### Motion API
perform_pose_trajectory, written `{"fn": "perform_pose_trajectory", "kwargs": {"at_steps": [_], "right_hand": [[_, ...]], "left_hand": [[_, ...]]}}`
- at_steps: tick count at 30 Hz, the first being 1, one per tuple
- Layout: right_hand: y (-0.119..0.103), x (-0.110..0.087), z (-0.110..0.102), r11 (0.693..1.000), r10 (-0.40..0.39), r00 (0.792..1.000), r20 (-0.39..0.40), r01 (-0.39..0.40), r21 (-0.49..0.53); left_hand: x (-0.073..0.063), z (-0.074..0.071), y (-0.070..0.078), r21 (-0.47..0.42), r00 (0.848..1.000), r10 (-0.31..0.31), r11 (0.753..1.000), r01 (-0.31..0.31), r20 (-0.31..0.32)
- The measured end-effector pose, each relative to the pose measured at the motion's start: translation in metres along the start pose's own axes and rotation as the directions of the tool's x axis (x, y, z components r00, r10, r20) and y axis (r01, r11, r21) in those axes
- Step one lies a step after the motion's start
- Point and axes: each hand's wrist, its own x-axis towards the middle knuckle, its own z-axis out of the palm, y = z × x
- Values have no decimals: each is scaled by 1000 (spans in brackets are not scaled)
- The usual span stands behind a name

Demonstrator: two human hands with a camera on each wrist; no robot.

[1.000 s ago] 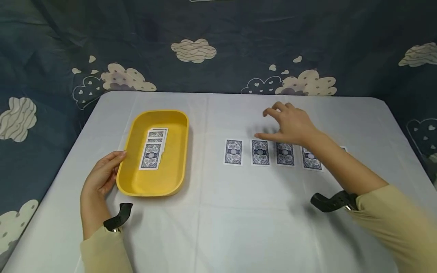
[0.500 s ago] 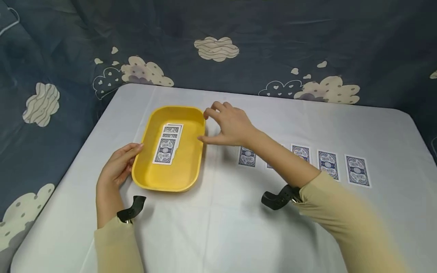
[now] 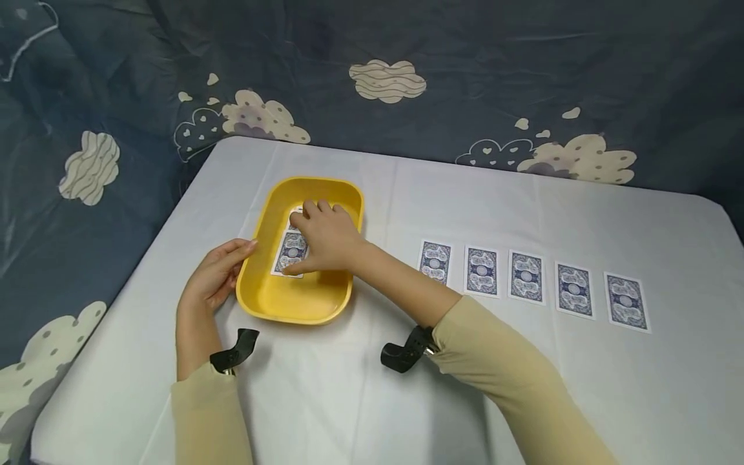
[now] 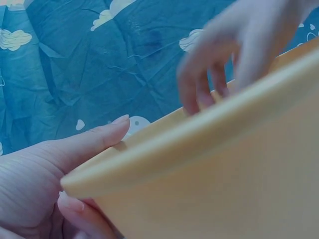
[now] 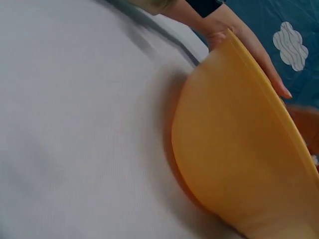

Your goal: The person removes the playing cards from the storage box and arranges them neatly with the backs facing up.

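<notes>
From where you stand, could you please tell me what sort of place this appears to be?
Probably an indoor tabletop recording setup: a dark blue, cloud-printed fabric backdrop rises behind a white cloth-covered table, and two black curved wrist-worn devices are in view.

The head view looks forward and down at the yellow tray (image 3: 290,302) from well above; the wrist views, close at the tray's left and right, face its outer wall, sharing the left hand (image 3: 214,274).
</notes>
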Motion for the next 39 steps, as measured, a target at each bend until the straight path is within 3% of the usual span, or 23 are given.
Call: {"fn": "perform_pose_trajectory", "kwargs": {"at_steps": [3, 6, 14, 24, 28, 32, 36, 39], "right_hand": [[-9, 10, 11, 997, 75, 990, 118, -77, 12], [-13, 16, 22, 991, 121, 977, 173, -130, 41], [-12, 20, 27, 984, 96, 980, 175, -119, 131], [-11, 18, 28, 987, 37, 990, 133, -57, 151], [-2, 5, 15, 985, 18, 997, 71, -29, 168], [14, -14, -9, 965, -38, 999, -3, 37, 261], [40, -43, -32, 944, -56, 996, -75, 77, 322], [66, -70, -46, 946, -25, 993, -119, 62, 319]], "left_hand": [[0, 0, -1, 3, 1000, 0, 1000, 0, -4], [0, 0, -1, 2, 1000, 4, 1000, -4, -10], [-2, -1, 2, -19, 1000, 5, 1000, -5, -24], [1, 0, -1, -31, 1000, 16, 999, -16, -2], [4, 7, -2, -11, 1000, 2, 1000, -2, 9], [3, 8, -1, -27, 1000, 1, 1000, -1, 6], [0, 6, 1, -62, 1000, 0, 998, 1, 12], [-3, 3, 3, -88, 1000, -15, 996, 15, 8]]}}
